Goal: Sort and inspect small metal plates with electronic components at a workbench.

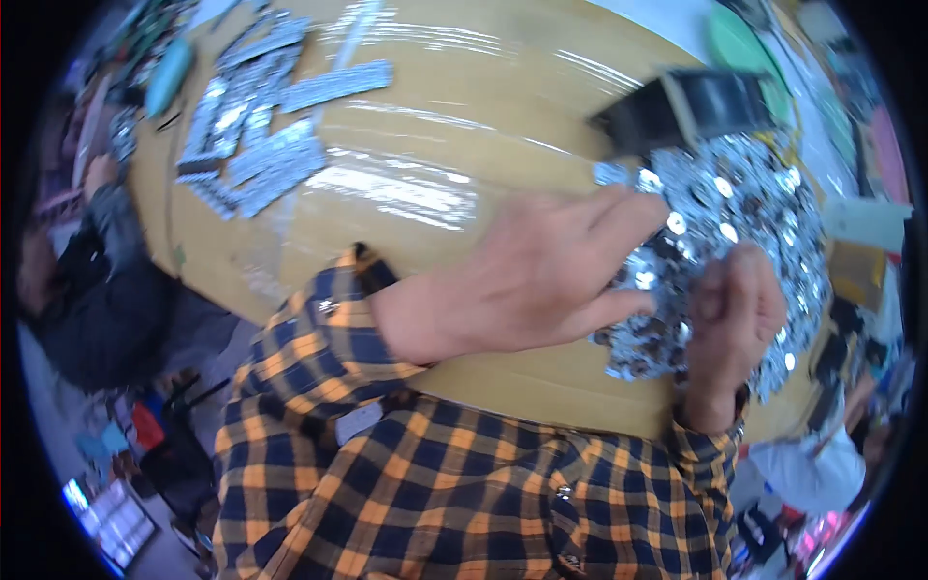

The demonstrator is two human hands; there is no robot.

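Note:
A large heap of small shiny silver metal pieces (793, 222) covers the right side of the table. My left hand (532, 271) reaches in from the left over the heap's near-left edge. Its thumb and forefinger stand apart, and nothing shows between them; motion blurs it a little. Over the heap's lower middle, my right hand (737, 314) is closed, fingertips pressed together. Whatever it may hold is hidden or too small to make out. One little silver piece (609, 174) lies at the heap's left edge, beyond my left hand.
A black bin (677, 106) lies at the heap's far edge, beside a green round container (730, 43). Flat strips of silver pieces (256, 106) lie stacked on the glossy tan tabletop (464, 87) at far left. Other people sit at the left (106, 261) and right (812, 469).

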